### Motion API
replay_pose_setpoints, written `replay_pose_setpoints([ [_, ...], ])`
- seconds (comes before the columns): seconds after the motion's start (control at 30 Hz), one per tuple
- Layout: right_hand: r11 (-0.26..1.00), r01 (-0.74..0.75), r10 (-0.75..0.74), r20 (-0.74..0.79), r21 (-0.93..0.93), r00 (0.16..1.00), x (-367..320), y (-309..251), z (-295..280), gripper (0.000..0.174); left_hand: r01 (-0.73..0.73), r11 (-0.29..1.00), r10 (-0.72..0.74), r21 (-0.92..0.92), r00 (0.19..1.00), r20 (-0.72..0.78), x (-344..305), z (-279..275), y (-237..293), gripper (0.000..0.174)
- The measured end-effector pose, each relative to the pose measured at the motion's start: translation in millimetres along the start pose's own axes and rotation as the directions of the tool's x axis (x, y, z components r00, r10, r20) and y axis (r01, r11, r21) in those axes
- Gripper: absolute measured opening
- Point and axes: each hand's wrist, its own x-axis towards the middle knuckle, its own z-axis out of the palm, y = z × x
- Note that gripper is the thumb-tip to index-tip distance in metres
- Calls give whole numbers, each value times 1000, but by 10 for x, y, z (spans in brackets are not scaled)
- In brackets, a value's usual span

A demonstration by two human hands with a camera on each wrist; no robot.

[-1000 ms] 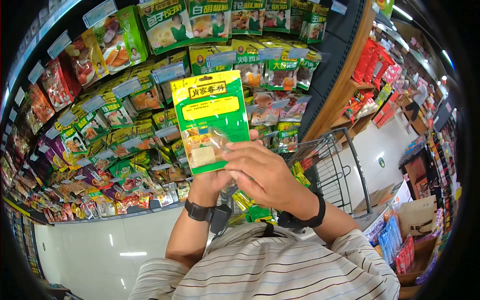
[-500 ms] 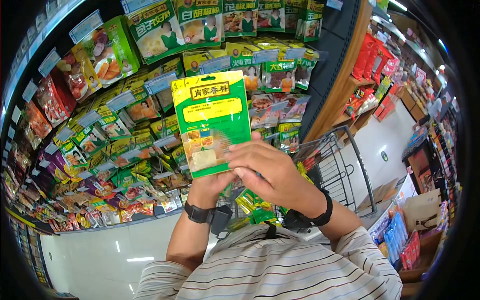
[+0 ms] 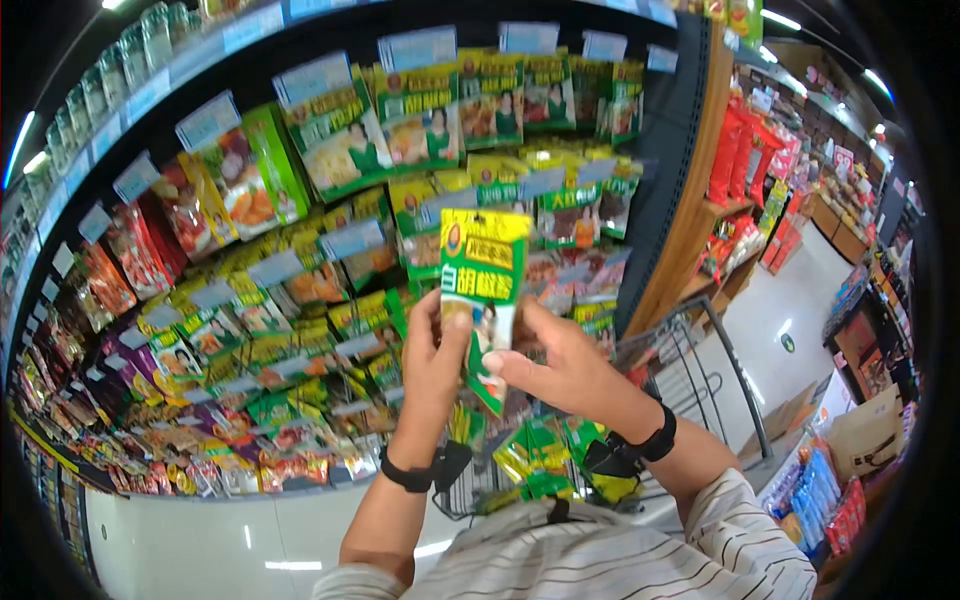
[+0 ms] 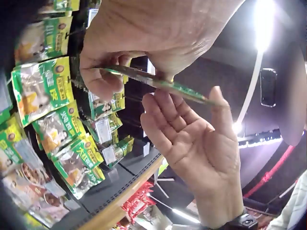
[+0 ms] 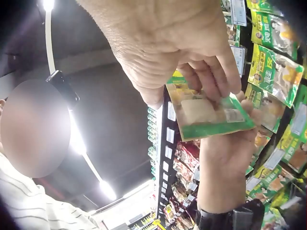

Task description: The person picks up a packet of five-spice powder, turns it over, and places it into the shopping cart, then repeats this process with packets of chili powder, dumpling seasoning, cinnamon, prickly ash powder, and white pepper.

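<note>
A green and yellow white pepper powder packet (image 3: 487, 290) stands tilted in front of the person, printed front toward the head camera. The left hand (image 3: 432, 345) grips its left side, thumb across the front and fingers behind. At the lower right, the right hand (image 3: 560, 365) holds the packet with its thumb on the front edge and fingers behind. From the left wrist, the packet appears edge-on between the left hand (image 4: 148, 38) and the right hand (image 4: 199, 148). The right wrist view shows its back, with a pale label panel.
Hanging seasoning packets (image 3: 330, 140) fill the rack in front, with price tags (image 3: 418, 47) along the rows. Below the hands, a shopping cart (image 3: 700, 370) holds several green packets (image 3: 540, 455). A wooden shelf post (image 3: 680, 180) stands to the right, and jars (image 3: 130, 50) line the top left.
The packet has been turned from its back to its front. Both hands have changed hold, with the left thumb now across the front. The rack sits lower in the head view.
</note>
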Motion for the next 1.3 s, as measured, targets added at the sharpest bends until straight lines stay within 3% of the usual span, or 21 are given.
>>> replay_pose_setpoints([
  [0.07,996,-90,90,-53,11,995,97,129,-79,32,-61,997,60,46,998,13,106,-34,112,48],
  [0.1,997,-19,25,-82,79,996,197,101,-91,27,-65,998,66,-20,998,12,148,-32,251,48],
  [0.13,991,-40,51,-86,126,995,271,101,-155,24,-66,994,67,-85,998,10,188,-36,389,48],
  [0.2,965,-224,232,-39,137,972,415,-51,-300,24,21,997,-19,-79,999,30,297,-105,628,43],
  [0.23,967,-220,227,-40,129,973,500,11,-352,25,36,993,-26,-115,996,83,419,-182,593,39],
  [0.3,970,-190,192,0,155,981,689,55,-405,25,91,972,-69,-218,992,105,560,-159,660,27],
  [0.37,977,-184,172,110,109,979,855,-143,-488,27,44,992,-32,-122,994,101,751,-323,629,24],
  [0.4,986,-146,144,37,75,989,1032,57,-574,29,20,997,-13,-74,995,98,839,-404,630,23],
  [0.53,998,-44,49,-90,53,995,1567,-226,-862,38,-39,998,41,-49,998,39,1099,-595,741,22],
  [0.63,992,47,-33,-120,117,992,2055,-252,-1040,41,-26,998,28,-53,999,45,1164,-594,841,23],
  [0.73,982,101,-76,-159,157,984,2362,-297,-988,43,-5,997,-2,73,996,90,1247,-647,869,24],
  [0.8,971,130,-100,-154,201,983,2496,-327,-947,45,-1,1000,-1,13,993,120,1255,-622,863,25],
  [1.07,938,230,-193,-160,260,968,2464,-540,-1031,48,-24,995,12,95,992,126,1593,-735,776,28],
  [1.2,952,289,-278,-112,100,954,2424,-717,-1089,51,-66,998,64,4,982,175,1759,-574,784,30],
  [1.3,967,250,-246,-76,43,966,2382,-785,-1081,56,-100,995,95,24,983,157,1848,-385,803,30],
])
